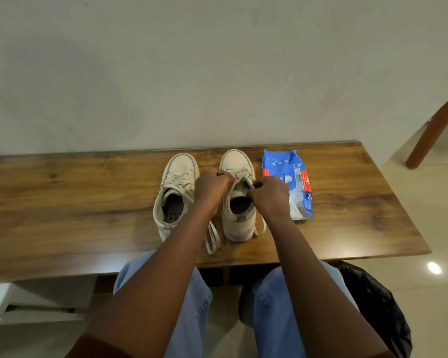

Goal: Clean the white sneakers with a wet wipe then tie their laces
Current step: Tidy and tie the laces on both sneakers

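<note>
**Both grips pinching the right sneaker's laces**

I'm seeing the crinkled blue wipes pack lying flat on the wood-grain tabletop, just beside the right sneaker; its contents are hidden. The left sneaker is standing alongside. My left grip and right grip are each pinching a flat lace above the right sneaker's tongue.

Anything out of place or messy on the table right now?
Nothing spilled or damaged. Loose lace ends trail on the table beside the right sneaker while the left hand and right hand pinch its laces. The wipes pack looks crumpled.
</note>
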